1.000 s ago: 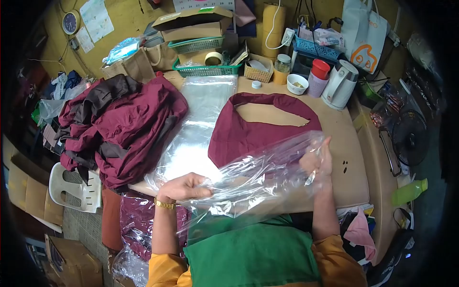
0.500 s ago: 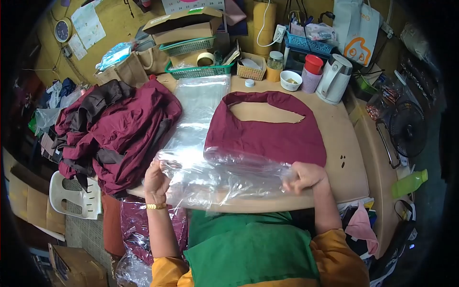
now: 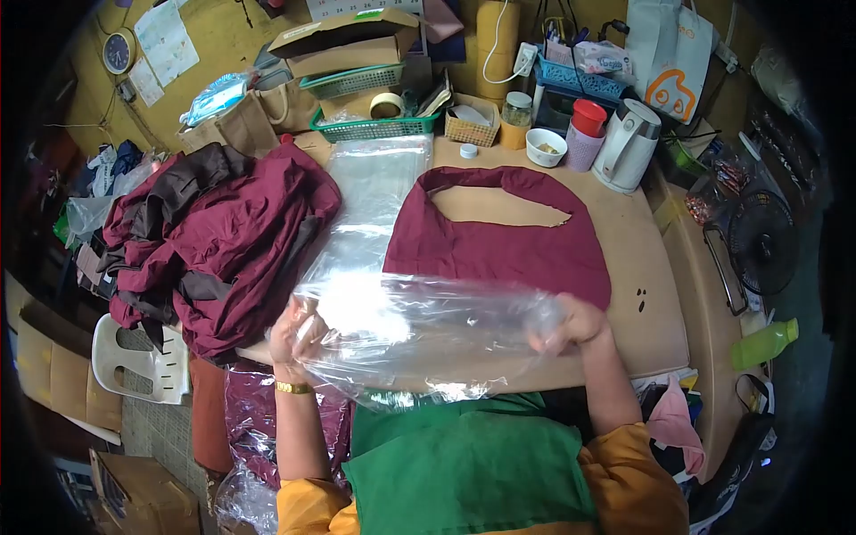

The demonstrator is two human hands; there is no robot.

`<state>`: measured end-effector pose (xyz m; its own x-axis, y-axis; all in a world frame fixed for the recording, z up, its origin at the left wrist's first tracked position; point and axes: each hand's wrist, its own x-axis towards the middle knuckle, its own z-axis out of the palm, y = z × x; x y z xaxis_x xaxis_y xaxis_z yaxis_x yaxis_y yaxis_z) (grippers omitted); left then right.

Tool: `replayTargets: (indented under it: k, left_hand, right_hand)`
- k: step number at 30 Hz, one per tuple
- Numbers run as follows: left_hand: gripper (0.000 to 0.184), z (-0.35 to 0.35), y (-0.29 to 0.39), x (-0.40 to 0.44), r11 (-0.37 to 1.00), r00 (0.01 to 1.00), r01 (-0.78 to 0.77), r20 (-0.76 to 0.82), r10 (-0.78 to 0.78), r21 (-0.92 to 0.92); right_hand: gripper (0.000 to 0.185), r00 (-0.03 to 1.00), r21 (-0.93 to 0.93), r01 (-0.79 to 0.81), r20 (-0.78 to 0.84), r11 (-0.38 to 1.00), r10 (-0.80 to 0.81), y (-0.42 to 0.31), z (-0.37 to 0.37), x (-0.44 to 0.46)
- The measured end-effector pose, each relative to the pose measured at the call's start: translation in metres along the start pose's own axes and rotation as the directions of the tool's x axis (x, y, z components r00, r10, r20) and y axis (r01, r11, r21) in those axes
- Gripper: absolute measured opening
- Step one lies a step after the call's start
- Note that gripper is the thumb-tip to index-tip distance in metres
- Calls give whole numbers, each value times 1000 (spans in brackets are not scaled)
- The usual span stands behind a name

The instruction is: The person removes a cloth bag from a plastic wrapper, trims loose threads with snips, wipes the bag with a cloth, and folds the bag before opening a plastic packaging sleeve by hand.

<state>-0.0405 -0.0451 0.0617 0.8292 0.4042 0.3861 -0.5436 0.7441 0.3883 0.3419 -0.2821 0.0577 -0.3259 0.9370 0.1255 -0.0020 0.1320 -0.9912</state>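
A clear plastic bag [image 3: 428,330] is stretched between my two hands above the table's near edge. My left hand [image 3: 297,330] is closed on its left end, and my right hand [image 3: 568,325], slightly blurred, grips the right end. Just beyond it a maroon cloth bag [image 3: 499,250] lies flat, its loop handle pointing away from me; the plastic overlaps its lower edge. Flat clear plastic bags [image 3: 374,187] lie in a strip to the left of the cloth bag. Left of that strip is a heap of maroon and dark grey cloth [image 3: 232,232], near my left hand.
Along the back stand a green basket [image 3: 374,129], a small wicker basket [image 3: 473,129], a glass jar [image 3: 516,111], a white bowl [image 3: 545,147], a red-lidded cup [image 3: 585,134] and a white kettle [image 3: 627,147]. A white plastic stool [image 3: 134,361] stands at the left; a green bottle [image 3: 765,343] lies at the right.
The plastic bag between my hands has been spread wider and smoother, and its lower edge hangs further toward my apron. Both hands keep hold of its ends; the cloth bag lies in place.
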Motion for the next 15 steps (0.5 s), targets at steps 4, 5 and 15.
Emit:
replayTargets:
  k: [4,5,15]
  left_hand:
    - [35,7,9,-21,302,786,457,-222,-577,837]
    - [33,15,10,-9,146,590,464,-181,-787,874]
    - [28,63,101,4,251,320,-462,-104,942,851]
  right_hand:
    - [58,845,741,418,-104,526,-524,19,-18,-3]
    - [62,773,809,405,-55,426,-631,16,-22,-3]
    - [61,938,-897,-316,-345,308,-43,-44,-52,18]
